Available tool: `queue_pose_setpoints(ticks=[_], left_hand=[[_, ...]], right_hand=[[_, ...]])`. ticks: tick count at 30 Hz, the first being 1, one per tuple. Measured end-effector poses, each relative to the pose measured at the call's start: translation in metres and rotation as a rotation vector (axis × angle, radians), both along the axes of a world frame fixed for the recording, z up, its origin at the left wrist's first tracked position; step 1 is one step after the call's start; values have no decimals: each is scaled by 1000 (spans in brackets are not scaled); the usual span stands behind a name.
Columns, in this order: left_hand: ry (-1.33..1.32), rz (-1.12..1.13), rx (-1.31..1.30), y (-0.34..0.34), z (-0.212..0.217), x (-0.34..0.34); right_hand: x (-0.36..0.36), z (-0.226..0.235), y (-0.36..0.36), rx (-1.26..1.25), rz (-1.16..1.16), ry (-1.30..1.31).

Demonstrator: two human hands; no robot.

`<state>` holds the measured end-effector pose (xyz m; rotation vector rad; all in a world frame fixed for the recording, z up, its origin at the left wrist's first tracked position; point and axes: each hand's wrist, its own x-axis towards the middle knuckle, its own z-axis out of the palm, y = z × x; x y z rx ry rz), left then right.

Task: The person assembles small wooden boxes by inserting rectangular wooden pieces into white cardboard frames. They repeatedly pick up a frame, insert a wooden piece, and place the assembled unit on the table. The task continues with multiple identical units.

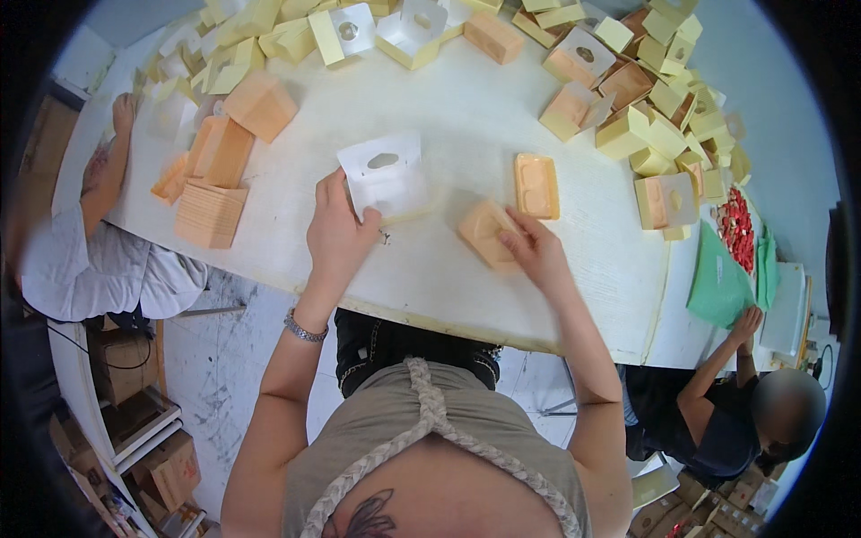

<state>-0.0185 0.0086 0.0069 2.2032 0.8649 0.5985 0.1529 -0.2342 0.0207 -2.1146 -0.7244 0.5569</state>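
Note:
My left hand (pixel 339 226) grips a small open carton (pixel 387 175) by its near left side. The carton's white inner face and a cut-out hole in its raised flap are turned toward me. In my right hand (pixel 540 255), closed with thumb on top, is a peach-coloured moulded tray (pixel 486 235), tilted and slightly blurred. The tray is to the right of the carton and apart from it. Just beyond my right hand, a second peach tray (pixel 537 186) with round hollows lies flat on the white table (pixel 430 99).
Stacks of nested peach trays (pixel 212 215) stand at the left. Pale yellow cartons (pixel 628 134) heap along the far edge and right. A green bag (pixel 720 278) with small red pieces (pixel 735 229) lies at the right, under a co-worker's hand. Another person's arm (pixel 108 170) rests at the left.

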Motion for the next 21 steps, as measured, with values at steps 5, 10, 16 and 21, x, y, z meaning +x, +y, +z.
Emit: queue_pose_setpoints(ticks=[5, 10, 16, 21], left_hand=[[-128, -149, 92, 4, -2, 2], [-77, -362, -117, 9, 4, 7], [-93, -410, -132, 4, -5, 6], [-17, -398, -134, 8, 0, 6]], right_hand=[[-37, 3, -1, -168, 266, -787], [-39, 29, -3, -321, 338, -745], [-48, 93, 66, -251, 600, -1227], [-22, 43, 98, -98, 762, -1043]])
